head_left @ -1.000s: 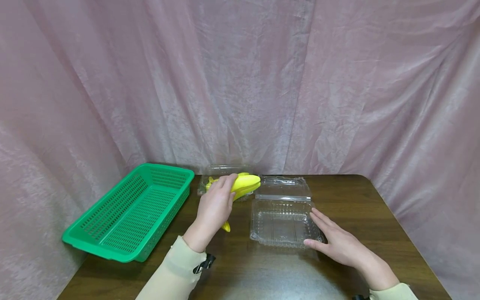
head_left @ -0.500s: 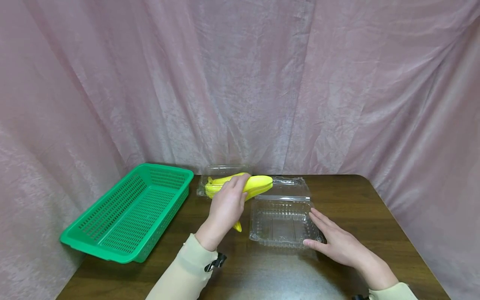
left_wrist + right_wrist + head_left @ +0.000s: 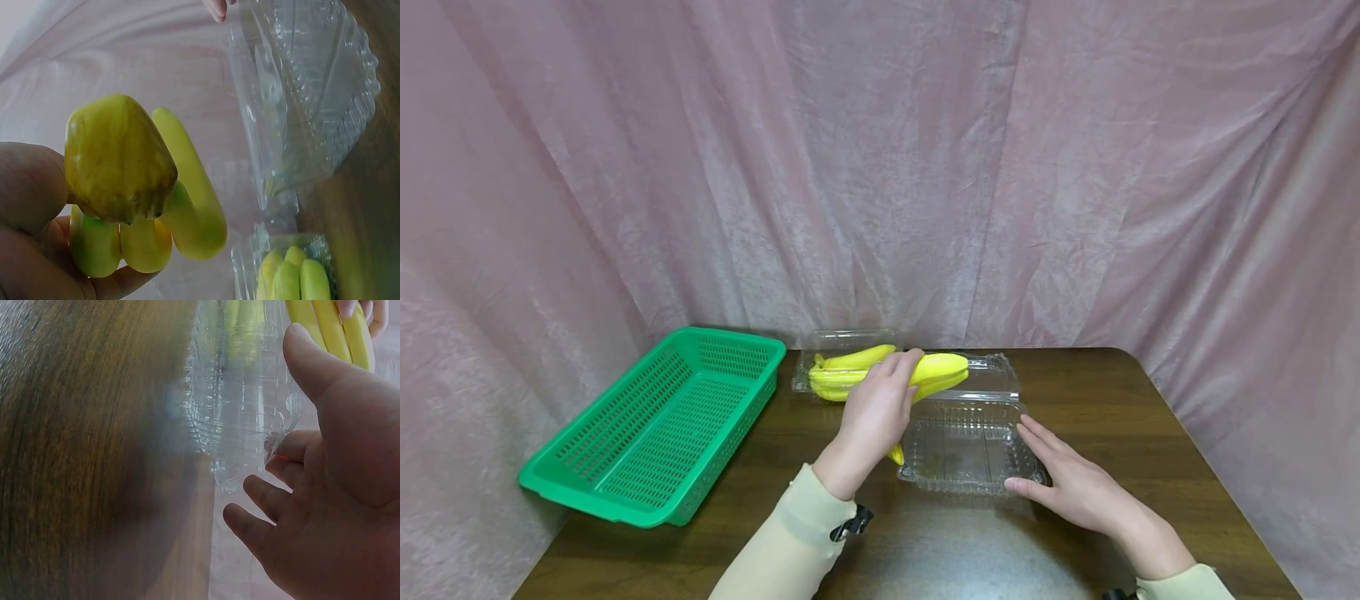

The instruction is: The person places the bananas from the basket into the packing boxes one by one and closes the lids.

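Note:
My left hand [image 3: 876, 408] grips a bunch of yellow bananas [image 3: 943, 367], held above the left back part of an open, clear plastic clamshell box [image 3: 962, 458]. In the left wrist view the brown-tinged stem end of the bunch [image 3: 119, 159] faces the camera, thumb and fingers around it. My right hand [image 3: 1086, 492] is at the right side of the box, fingers extended along its wall and thumb by the front right corner. The right wrist view shows those fingertips right at the clear plastic [image 3: 244, 419], with the bananas [image 3: 337, 331] beyond the thumb.
Behind my left hand stands a second clear box with bananas [image 3: 838, 383] in it, its raised lid near the curtain [image 3: 880, 167]. A green plastic basket [image 3: 681, 425] lies at the left of the brown wooden table [image 3: 1120, 408].
My left hand has moved right with the bananas, from in front of the back box toward the open box, uncovering more of the bananas behind. The right hand stays at the box's side.

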Tool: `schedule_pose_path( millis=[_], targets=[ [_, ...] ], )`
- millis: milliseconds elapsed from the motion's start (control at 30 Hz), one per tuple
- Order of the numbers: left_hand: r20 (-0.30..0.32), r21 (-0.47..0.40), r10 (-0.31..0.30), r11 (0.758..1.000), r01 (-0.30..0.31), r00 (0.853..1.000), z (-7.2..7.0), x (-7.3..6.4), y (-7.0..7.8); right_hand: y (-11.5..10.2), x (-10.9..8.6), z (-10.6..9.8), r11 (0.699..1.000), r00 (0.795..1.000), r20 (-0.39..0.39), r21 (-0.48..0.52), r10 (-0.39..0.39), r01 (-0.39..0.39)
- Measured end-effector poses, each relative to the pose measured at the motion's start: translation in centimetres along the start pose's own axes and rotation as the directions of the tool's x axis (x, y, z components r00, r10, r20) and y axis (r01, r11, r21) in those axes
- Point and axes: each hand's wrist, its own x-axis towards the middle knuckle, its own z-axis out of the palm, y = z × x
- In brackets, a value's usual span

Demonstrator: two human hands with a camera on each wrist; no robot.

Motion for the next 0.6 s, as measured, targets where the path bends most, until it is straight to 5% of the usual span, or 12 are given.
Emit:
schedule_pose_path(
  millis=[600],
  targets=[
    [0.061,0.005,0.082,0.997,-0.082,0.995,2.3,0.7,2.0,0.0,-0.1,0.1,1.000,1.000,-0.005,0.001,0.000,0.000]
  ],
)
